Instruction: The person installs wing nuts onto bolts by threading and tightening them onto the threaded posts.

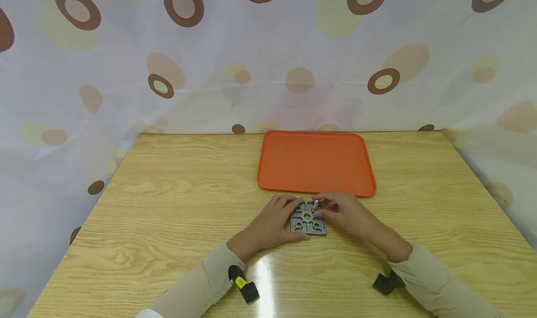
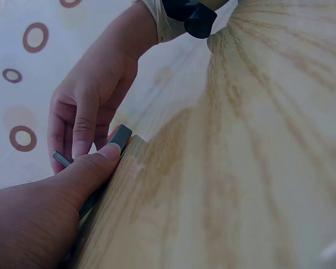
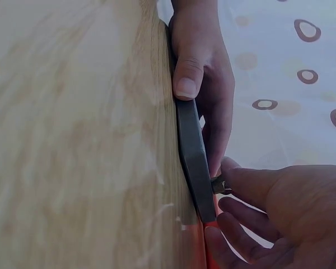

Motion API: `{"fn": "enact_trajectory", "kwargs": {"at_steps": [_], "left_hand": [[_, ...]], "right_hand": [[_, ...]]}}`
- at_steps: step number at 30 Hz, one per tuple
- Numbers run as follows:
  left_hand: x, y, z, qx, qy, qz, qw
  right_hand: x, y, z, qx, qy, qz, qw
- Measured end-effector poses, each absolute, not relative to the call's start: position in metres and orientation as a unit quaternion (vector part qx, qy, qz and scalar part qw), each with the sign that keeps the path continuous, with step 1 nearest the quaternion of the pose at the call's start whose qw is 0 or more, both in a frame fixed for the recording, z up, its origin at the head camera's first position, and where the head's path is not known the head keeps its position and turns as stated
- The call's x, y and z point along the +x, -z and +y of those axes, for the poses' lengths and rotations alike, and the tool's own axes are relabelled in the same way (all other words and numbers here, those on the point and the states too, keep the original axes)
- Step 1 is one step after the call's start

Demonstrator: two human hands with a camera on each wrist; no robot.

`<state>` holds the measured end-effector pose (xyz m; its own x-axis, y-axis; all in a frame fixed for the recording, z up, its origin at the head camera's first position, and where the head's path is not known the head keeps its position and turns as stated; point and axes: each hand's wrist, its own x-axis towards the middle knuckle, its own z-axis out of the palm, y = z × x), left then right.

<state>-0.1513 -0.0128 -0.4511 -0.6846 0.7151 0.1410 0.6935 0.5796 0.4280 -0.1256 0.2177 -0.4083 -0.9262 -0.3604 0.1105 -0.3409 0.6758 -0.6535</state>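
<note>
A square grey metal plate (image 1: 308,230) lies flat on the wooden table, its recessed face with ring-shaped holes upward. My left hand (image 1: 270,224) grips it from the left, thumb along the near edge and fingers at the far left corner. Between thumb and fingertips, my right hand (image 1: 346,214) pinches a small metal pin (image 1: 316,204), which stands slightly tilted at the plate's far right hole. In the right wrist view the pin (image 3: 219,184) meets the plate's upper face, while the left thumb presses the plate's side (image 3: 195,148). The pin's lower end is hidden.
Just beyond the hands, an orange-red tray (image 1: 314,191) lies on the table (image 1: 176,206). Patterned white cloth (image 1: 268,103) hangs behind the table and along both sides. Each sleeve carries a black wrist camera, such as the left one (image 1: 243,284).
</note>
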Motion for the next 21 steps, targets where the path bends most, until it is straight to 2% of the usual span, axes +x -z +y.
{"fn": "enact_trajectory", "kwargs": {"at_steps": [10,21], "left_hand": [[-0.1509,0.4506,-0.0119,0.396,-0.229,0.889,0.024],[-0.1500,0.4494,-0.0111,0.393,-0.234,0.889,0.028]], "right_hand": [[-0.1267,0.4097,0.2190,-0.178,0.347,0.921,0.020],[-0.1271,0.4082,0.2222,-0.165,0.333,0.928,-0.005]]}}
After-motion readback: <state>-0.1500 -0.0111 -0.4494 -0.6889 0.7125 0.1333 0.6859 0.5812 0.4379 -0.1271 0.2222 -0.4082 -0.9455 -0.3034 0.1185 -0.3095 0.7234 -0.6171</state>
